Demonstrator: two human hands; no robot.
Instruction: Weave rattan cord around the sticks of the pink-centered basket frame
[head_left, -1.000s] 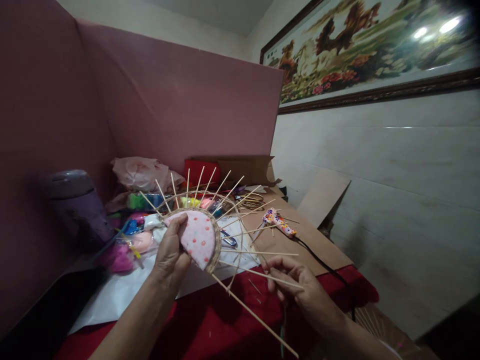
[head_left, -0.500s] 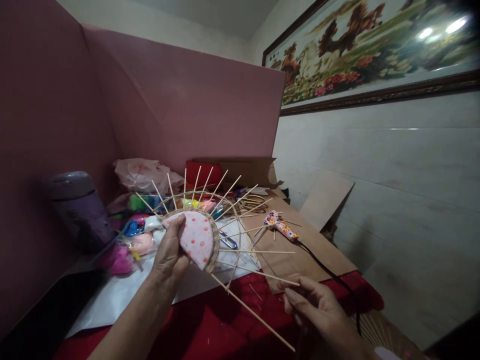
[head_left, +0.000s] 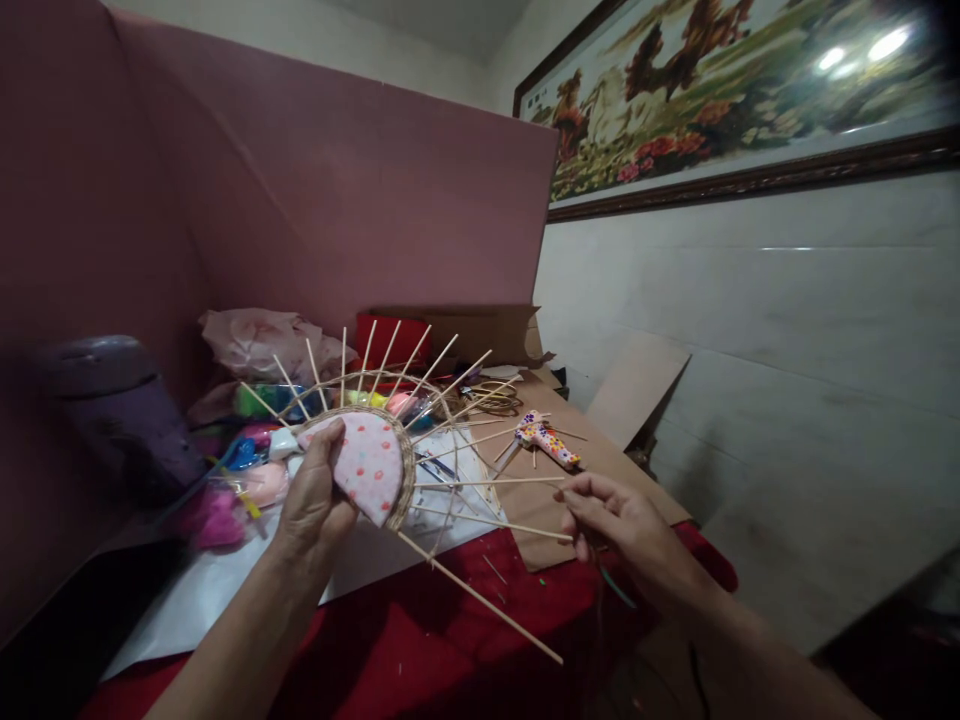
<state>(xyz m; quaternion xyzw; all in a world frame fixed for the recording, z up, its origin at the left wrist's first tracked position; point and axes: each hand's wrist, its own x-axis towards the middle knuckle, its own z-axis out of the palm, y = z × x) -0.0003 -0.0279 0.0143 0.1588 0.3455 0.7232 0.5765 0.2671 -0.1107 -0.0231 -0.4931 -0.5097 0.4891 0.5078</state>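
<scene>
A half-round pad of pale pink fabric with red spots (head_left: 369, 464) has a woven cord rim (head_left: 406, 470), from which thin wooden sticks (head_left: 480, 594) fan outward. Loose cord loops across the sticks. My left hand (head_left: 319, 500) grips the pad at its left side, thumb on the fabric. At the right, the fingers of my right hand (head_left: 607, 515) are pinched together by the tips of two lower sticks. A thin greenish strand (head_left: 619, 588) hangs beneath that hand; what its fingertips hold is too small to make out.
A flower-patterned glue gun (head_left: 547, 440) lies on brown cardboard (head_left: 536, 540) at the right. Behind the pad are colourful clay packets (head_left: 262, 485), a cord coil (head_left: 491, 398) and a pink plastic bag (head_left: 274, 345). A purple bottle (head_left: 124, 420) stands left. Red cloth (head_left: 435, 650) covers the front.
The view has shifted, so most things appear farther left. My right hand has moved up along the stick tips, and a greenish strand now shows below it.
</scene>
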